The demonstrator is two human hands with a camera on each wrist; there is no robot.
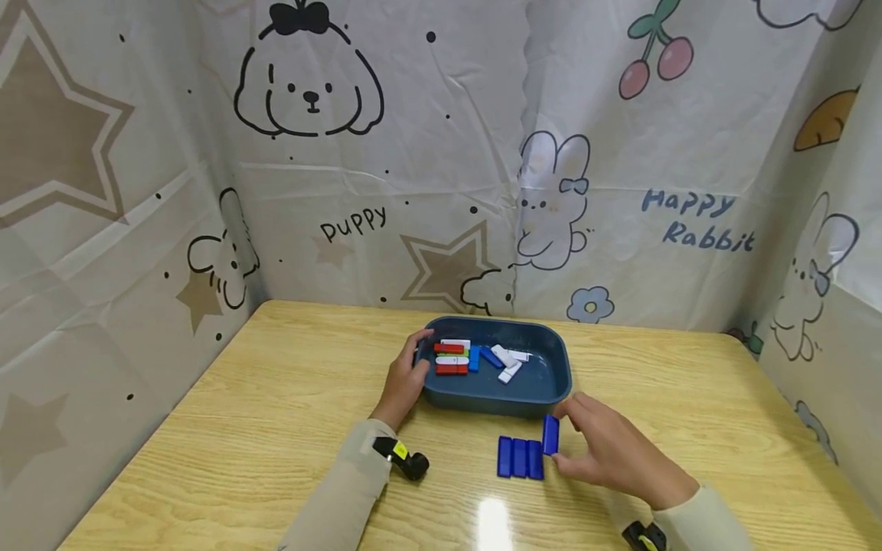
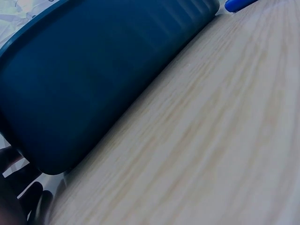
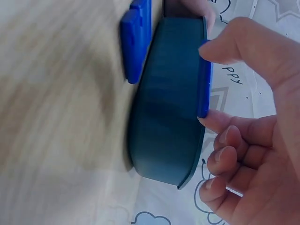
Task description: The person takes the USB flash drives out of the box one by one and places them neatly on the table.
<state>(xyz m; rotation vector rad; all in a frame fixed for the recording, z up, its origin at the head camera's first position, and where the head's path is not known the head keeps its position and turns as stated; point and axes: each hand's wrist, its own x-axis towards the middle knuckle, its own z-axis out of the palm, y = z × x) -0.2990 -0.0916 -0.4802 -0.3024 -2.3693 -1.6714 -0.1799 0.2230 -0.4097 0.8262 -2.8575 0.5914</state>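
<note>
My right hand (image 1: 613, 448) pinches a small blue oblong bar (image 1: 550, 435) by its two ends, between thumb and index finger. In the right wrist view this bar (image 3: 205, 82) is up off the table, and the other fingers are loosely curled. Just left of it, three similar blue bars (image 1: 520, 458) lie side by side on the table. My left hand (image 1: 403, 383) grips the left end of a dark blue bin (image 1: 496, 402), with fingertips at its rim. In the left wrist view part of the left hand (image 2: 18, 192) shows at the bin's corner.
Inside the bin lie several small bars: red ones (image 1: 451, 370), white ones (image 1: 510, 373), blue ones (image 1: 474, 358) and a green one mostly covered. A wooden table (image 1: 241, 428) carries everything. Printed cloth (image 1: 427, 153) hangs behind it and on both sides.
</note>
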